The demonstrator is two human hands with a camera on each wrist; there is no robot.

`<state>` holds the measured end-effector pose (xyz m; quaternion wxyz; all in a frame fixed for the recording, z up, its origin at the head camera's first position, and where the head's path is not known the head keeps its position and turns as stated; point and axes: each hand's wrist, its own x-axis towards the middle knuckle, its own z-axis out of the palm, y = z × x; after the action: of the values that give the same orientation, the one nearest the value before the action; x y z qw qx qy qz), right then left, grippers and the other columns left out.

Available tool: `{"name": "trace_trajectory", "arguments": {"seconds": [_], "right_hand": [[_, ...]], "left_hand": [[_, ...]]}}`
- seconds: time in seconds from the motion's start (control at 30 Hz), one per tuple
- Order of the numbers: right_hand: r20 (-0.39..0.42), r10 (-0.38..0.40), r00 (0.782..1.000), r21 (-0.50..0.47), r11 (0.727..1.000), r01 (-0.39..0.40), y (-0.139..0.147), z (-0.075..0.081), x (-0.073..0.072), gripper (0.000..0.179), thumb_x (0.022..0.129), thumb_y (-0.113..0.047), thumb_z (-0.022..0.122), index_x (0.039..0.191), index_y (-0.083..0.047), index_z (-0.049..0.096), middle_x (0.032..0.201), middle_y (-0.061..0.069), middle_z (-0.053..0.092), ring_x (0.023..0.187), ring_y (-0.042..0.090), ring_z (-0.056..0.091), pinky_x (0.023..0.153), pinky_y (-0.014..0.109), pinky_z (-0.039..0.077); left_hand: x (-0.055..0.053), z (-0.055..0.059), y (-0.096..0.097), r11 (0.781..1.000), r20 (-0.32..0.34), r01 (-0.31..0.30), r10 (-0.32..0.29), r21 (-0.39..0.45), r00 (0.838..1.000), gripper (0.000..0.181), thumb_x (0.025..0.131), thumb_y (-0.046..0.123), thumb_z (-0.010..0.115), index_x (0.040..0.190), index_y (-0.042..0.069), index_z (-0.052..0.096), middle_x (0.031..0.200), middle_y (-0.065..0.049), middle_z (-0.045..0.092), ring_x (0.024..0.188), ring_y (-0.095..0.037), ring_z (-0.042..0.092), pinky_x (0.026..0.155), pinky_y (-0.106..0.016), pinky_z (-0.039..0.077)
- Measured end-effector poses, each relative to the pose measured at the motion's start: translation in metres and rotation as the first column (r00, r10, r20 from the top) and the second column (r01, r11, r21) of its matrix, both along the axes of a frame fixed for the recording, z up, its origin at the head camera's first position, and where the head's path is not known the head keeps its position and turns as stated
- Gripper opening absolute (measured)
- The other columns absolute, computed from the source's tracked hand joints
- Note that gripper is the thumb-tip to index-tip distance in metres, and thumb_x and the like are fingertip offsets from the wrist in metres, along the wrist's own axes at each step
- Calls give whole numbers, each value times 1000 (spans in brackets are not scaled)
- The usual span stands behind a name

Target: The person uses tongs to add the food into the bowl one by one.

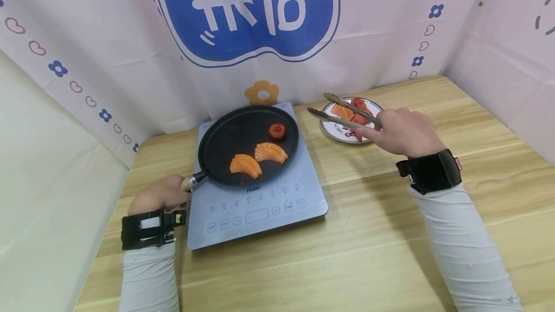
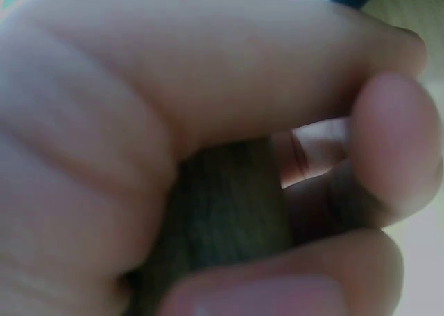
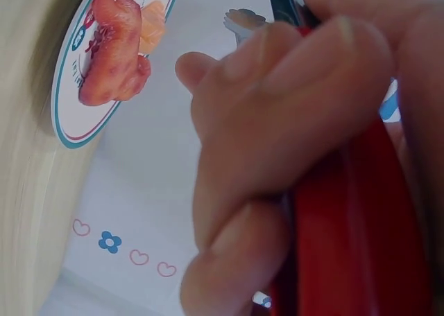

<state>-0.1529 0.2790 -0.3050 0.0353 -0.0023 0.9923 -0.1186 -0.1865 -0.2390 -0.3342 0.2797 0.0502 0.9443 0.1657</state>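
My left hand (image 1: 160,194) grips the wooden handle (image 2: 222,202) of a black frying pan (image 1: 234,134), with the fingers curled round it. Two orange salmon slices (image 1: 245,165) and a round red piece (image 1: 277,131), perhaps tomato, lie in the pan. In my right hand (image 1: 407,131) are metal tongs (image 1: 336,118) with red grips (image 3: 361,226); their arms stand apart with nothing between the tips. The tongs hover over a white plate (image 1: 333,132). On it are a salmon slice (image 1: 341,111) and a reddish-brown chicken wing (image 3: 114,49); other red pieces are partly hidden by the tongs.
The pan sits on a grey Haier induction cooker (image 1: 260,220) with a touch panel at its front. Everything stands on a wooden table (image 1: 368,254). A printed white cloth (image 1: 108,37) hangs behind it and along the right side.
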Motion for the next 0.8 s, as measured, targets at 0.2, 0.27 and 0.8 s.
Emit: {"name": "trace_trajectory", "arguments": {"seconds": [0.2, 0.27, 0.8], "right_hand": [[8, -10, 1000, 6, 1000, 10, 3, -2, -3, 63, 98, -69, 54, 79, -10, 65, 71, 6, 57, 68, 27, 56, 56, 37, 37], [11, -12, 1000, 2, 1000, 12, 4, -3, -4, 63, 98, -69, 54, 83, -9, 67, 73, 6, 58, 69, 28, 56, 56, 37, 37], [28, -28, 999, 3, 1000, 28, 7, -9, -7, 59, 100, -63, 56, 85, -7, 68, 72, 6, 57, 67, 27, 56, 55, 37, 38]], "left_hand": [[0, 0, 0, 1000, 2, -6, 6, -4, 1000, 20, 92, 11, 57, 73, 12, 53, 65, 2, 55, 52, -10, 48, 51, -24, 43], [0, 0, 0, 1000, 5, -11, 11, -4, 1000, 19, 92, 11, 58, 73, 11, 54, 65, 1, 56, 52, -9, 48, 51, -24, 43], [0, 2, 1, 1000, 8, 3, -2, -2, 1000, 17, 91, 9, 56, 75, 11, 54, 66, 0, 56, 53, -10, 48, 52, -24, 44]]}}
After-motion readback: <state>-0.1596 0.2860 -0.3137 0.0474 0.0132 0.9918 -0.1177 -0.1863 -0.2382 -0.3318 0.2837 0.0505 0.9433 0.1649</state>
